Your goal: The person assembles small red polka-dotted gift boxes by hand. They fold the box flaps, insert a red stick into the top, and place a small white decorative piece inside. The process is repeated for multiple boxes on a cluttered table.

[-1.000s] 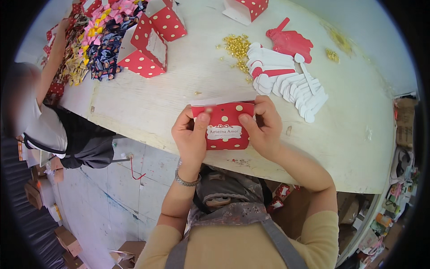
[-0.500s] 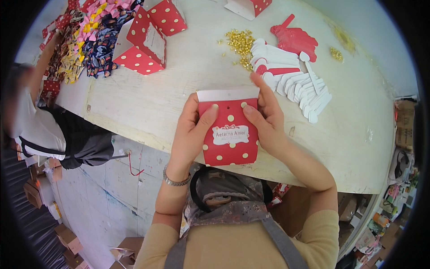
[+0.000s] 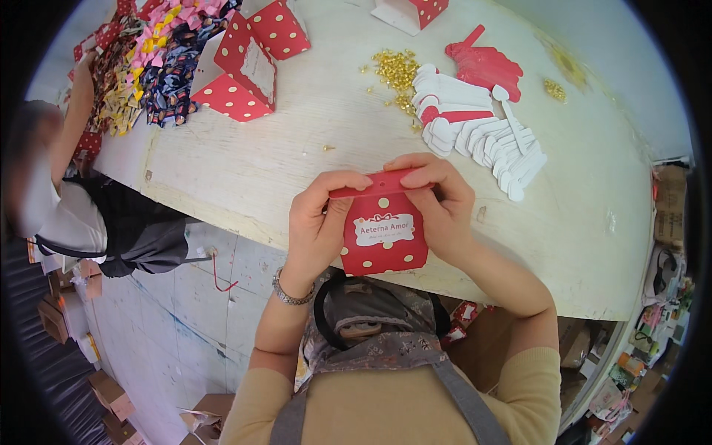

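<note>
A red cardboard box with cream dots and a white label (image 3: 384, 248) is upright near the table's front edge, between my two hands. My left hand (image 3: 317, 219) grips its upper left corner, thumb on the folded top flap. At the upper right corner my right hand (image 3: 443, 204) pinches the same flap, fingers behind it. The flap lies folded toward me as a plain red strip with a small hole in its middle. On the table just beyond the box lies one small gold fastener (image 3: 328, 148).
Gold fasteners (image 3: 397, 70) are heaped beyond my right hand, beside white paddle-shaped card pieces (image 3: 504, 152) and red ones (image 3: 486, 68). Open dotted boxes (image 3: 241, 70) stand at the back left, next to piled wrapped sweets (image 3: 170, 81). Another person (image 3: 74, 193) works at far left.
The box's white-edged top flap has been folded over toward me, showing its red side. My fingers have shifted onto the fold. A gold fastener now shows on the table beyond the box.
</note>
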A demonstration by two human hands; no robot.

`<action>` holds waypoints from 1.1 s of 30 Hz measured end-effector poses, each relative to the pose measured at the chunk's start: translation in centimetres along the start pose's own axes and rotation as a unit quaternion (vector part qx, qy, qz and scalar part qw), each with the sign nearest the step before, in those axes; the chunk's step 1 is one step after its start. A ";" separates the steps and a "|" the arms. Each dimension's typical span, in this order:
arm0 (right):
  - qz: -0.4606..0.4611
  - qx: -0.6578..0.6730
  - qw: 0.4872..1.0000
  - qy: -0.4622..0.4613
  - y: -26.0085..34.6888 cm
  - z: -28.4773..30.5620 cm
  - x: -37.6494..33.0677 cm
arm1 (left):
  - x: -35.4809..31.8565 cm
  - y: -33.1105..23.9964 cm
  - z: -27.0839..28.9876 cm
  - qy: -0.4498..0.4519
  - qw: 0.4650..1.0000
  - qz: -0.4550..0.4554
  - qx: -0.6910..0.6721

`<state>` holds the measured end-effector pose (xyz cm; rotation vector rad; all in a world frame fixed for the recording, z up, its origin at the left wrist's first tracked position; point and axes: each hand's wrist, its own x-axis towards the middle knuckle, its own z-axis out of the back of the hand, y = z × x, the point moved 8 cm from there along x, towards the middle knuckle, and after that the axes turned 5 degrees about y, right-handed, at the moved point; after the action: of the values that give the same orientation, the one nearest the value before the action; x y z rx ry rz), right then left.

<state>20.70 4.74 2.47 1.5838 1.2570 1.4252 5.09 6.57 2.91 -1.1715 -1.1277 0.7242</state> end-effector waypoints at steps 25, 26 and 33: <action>0.153 -0.447 0.877 0.082 5.1 -3.2 -0.8 | -0.5 -5.7 1.8 -0.089 0.906 -0.091 0.405; 0.241 -0.477 0.843 0.068 6.0 -3.6 -1.7 | -2.0 -7.0 1.2 -0.159 0.848 -0.118 0.491; 0.121 -0.345 0.901 0.232 5.6 -7.0 -3.7 | -6.3 -3.1 -1.4 -0.067 0.973 0.017 0.221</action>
<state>15.39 -1.41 7.72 0.9537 0.6497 2.1905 4.08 -0.39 4.03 -0.7745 -0.9907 1.0330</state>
